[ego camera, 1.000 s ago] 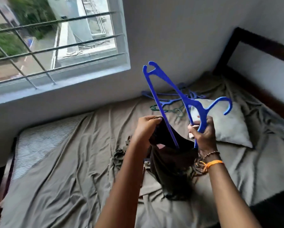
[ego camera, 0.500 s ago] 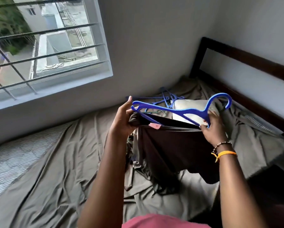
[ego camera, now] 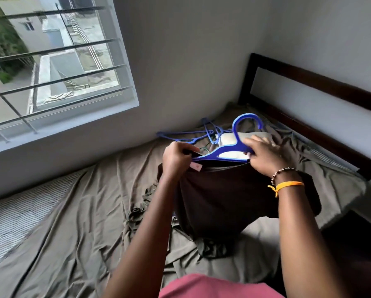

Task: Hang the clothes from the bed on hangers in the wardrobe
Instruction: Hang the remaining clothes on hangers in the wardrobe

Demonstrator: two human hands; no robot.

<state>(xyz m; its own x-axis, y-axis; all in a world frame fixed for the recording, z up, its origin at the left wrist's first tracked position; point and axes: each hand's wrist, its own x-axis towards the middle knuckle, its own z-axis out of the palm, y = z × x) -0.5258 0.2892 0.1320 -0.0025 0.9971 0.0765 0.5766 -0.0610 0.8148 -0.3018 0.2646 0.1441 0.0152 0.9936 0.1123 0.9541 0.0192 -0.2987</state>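
Now both arms reach forward, left hand [ego camera: 176,157] and right hand [ego camera: 266,157] each closing a grip on the blue hanger [ego camera: 227,149].

Daylight comes only thru the barred white-framed window [ego camera: 51,67] at upper left; outside looks bright, slightly washed out, room interior dim. Grey wall [ego camera: 180,61] darkens twd the corner. Soft shadows lie in folds of the olive-brown bedsheet [ego camera: 77,222]. Right hand [ego camera: 266,157] motion-blurred at fingertips. Wide-angle lens bends window bars and dark wooden headboard [ego camera: 309,82].
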